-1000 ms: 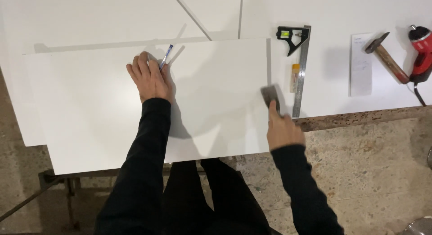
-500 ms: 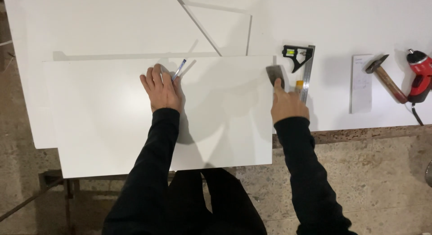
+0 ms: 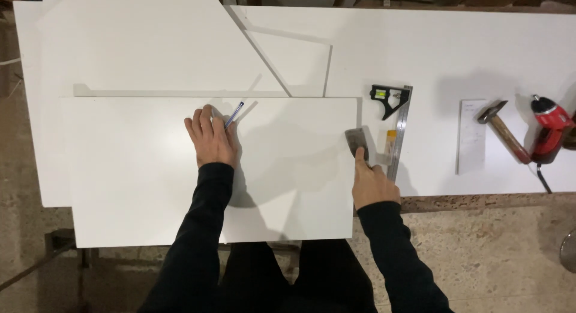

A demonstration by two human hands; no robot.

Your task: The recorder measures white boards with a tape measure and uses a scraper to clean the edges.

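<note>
While the left hand [image 3: 211,140] lies flat, palm down with fingers together, on the white panel [image 3: 132,181], a blue pen [image 3: 234,114] is tucked between its fingers, the tip pointing up and to the right. White panel: rectangular, lying on a larger white worktable [image 3: 444,55], its near edge overhanging the table's front toward the person. Right hand [image 3: 372,182]: at the panel's right edge, closed on a small grey block [image 3: 357,138], the forefinger stretched along it; the block sits right at that edge, though whether it presses against it cannot be told. Two hands well apart, one on the panel's middle, one at its side. Further white boards [image 3: 150,43]: stacked beneath and behind the panel, one cut at a slant. Combination square [image 3: 398,118]: black head, steel rule, just right of the block. Small yellow item [image 3: 390,140]: beside the rule, kind unclear. Sheet of paper [image 3: 471,136]: further right on the table. Hammer [image 3: 503,133]: wooden handle, lying partly across the paper. Red power tool [image 3: 549,130]: at the table's far right, cord trailing down. Sleeves: black, both arms.
</note>
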